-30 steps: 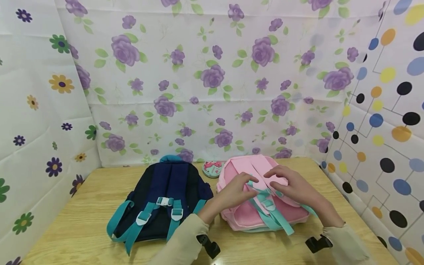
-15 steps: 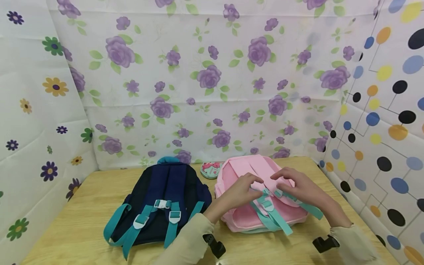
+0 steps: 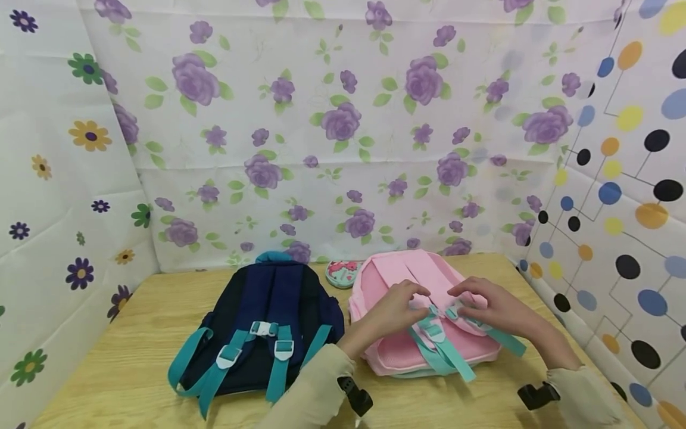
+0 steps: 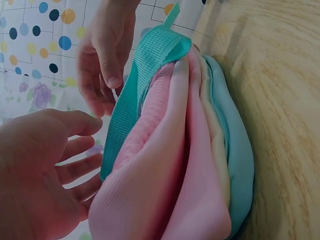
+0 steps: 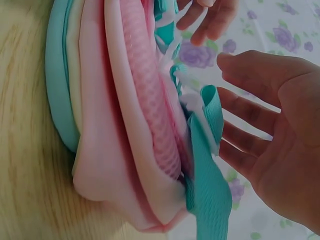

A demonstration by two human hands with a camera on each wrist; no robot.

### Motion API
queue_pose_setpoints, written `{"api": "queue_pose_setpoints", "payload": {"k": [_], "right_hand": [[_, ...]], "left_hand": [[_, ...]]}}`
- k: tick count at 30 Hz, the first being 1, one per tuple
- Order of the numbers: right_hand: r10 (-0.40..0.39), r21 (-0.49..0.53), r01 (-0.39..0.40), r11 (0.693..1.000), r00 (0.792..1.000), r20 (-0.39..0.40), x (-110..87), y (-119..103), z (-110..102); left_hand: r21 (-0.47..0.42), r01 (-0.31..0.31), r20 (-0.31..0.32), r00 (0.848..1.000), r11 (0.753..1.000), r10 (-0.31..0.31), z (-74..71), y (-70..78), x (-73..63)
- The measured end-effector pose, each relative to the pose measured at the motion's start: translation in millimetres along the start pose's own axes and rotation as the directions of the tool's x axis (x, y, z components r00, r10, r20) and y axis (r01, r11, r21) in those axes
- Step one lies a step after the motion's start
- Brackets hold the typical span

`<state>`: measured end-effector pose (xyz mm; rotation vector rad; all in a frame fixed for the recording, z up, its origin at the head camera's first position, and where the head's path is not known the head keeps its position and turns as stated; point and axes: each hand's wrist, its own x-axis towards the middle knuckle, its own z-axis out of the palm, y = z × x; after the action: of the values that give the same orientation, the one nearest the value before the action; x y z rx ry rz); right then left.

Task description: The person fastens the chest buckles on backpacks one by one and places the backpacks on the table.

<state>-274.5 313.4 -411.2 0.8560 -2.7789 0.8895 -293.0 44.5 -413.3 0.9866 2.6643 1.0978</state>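
A pink backpack (image 3: 393, 354) lies with its strap side up on the right of the table. Teal webbing straps (image 3: 455, 360) with pale plastic fittings hang over its lower part. My left hand (image 3: 391, 308) hovers above the pack's left half, fingers loosely bent and holding nothing. Facing it, my right hand (image 3: 501, 307) hovers over the right half, with space between thumb and fingers. In the right wrist view, a teal strap (image 5: 212, 185) stands close to the right fingertips; contact is unclear. The left wrist view shows the left fingers (image 4: 80, 170) beside the pink side panel, apparently without gripping.
A navy and black backpack (image 3: 257, 366) with teal straps and a joined white buckle lies left of the pink one. Behind, between the packs, sits a small round floral case (image 3: 343, 274). Patterned cloth walls (image 3: 343, 173) surround the wooden table (image 3: 128, 339).
Both hands have shifted slightly rightward above the pink backpack, and the gap between them has widened a little. The teal strap on the right now sticks out farther. The navy backpack keeps its place.
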Motion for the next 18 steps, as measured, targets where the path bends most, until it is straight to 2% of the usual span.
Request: {"api": "queue_pose_setpoints", "payload": {"k": [9,18], "right_hand": [[0.02,0.014,-0.021,1.0,0.999,0.028,0.3,11,3],[0.057,0.004,-0.057,0.998,0.997,0.049,2.7,15,7]], "left_hand": [[0.116,-0.031,-0.025,0.999,0.993,0.034,9.1,0.7,10.3],[0.297,0.005,-0.027,1.0,0.955,0.003,22.5,3.0,21.0]]}}
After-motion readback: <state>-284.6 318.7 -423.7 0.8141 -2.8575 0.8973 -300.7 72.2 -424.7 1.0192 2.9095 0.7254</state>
